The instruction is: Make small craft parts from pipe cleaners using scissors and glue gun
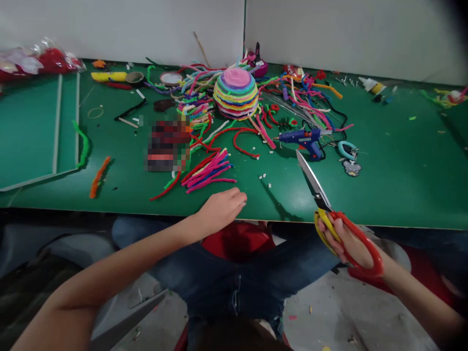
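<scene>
- Right hand [347, 241] is nearest, just off the table's front edge, fingers threaded through the glossy red and yellow plastic loops of the scissors [331, 214]; the smooth steel blades are shut and point up and left over the green surface
- Left hand [221, 209] rests on the front edge of the table [383, 175], fingers loosely curled, fingertips pinched together; whether they hold anything cannot be told
- Just beyond it lies a fuzzy bundle of pink, red and blue pipe cleaners [208, 173], loosely parallel
- A blurred patch [168, 144] sits left of the bundle, unreadable
- Blue glue gun [303, 139] of hard plastic lies on its side beyond the blade tip
- Farther back, a dome [236, 93] of coiled fuzzy stripes, pink on top, stands amid tangled loose strands
- No writing can be read
</scene>
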`<state>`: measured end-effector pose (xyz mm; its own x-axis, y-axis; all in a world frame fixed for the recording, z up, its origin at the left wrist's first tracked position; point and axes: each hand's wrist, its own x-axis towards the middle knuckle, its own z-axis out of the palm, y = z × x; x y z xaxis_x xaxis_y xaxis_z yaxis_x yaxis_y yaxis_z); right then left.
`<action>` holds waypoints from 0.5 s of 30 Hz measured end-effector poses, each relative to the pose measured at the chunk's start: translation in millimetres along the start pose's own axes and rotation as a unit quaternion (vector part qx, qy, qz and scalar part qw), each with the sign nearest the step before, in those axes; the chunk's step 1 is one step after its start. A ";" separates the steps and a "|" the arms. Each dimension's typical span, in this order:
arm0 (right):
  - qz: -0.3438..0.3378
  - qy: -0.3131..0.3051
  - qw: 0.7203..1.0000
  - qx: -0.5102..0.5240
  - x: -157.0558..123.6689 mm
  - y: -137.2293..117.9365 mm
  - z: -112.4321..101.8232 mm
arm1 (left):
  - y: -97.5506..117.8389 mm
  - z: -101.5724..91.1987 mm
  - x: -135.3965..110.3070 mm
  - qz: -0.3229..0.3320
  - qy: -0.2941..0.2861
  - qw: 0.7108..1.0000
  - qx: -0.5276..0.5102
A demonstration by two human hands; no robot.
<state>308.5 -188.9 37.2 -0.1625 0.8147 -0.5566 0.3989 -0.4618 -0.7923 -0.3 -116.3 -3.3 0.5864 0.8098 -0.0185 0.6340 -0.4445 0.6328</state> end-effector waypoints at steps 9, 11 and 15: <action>-0.037 0.002 0.999 0.020 -10.4 26.2 0.9 | 6.3 14.8 64.9 0.041 0.105 0.991 0.073; -0.041 0.002 0.999 0.011 -13.5 32.0 -1.4 | 9.9 15.7 63.4 0.019 0.113 0.990 0.077; -0.060 0.008 0.998 0.004 -12.1 40.8 -3.3 | 10.8 21.8 71.7 -0.048 0.104 0.989 0.098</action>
<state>329.7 -216.4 12.5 -0.1946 0.8698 -0.4535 0.3697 -0.3632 -0.8552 59.6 -71.4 -14.7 0.4159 0.9038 0.1010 0.7794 -0.4114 0.4725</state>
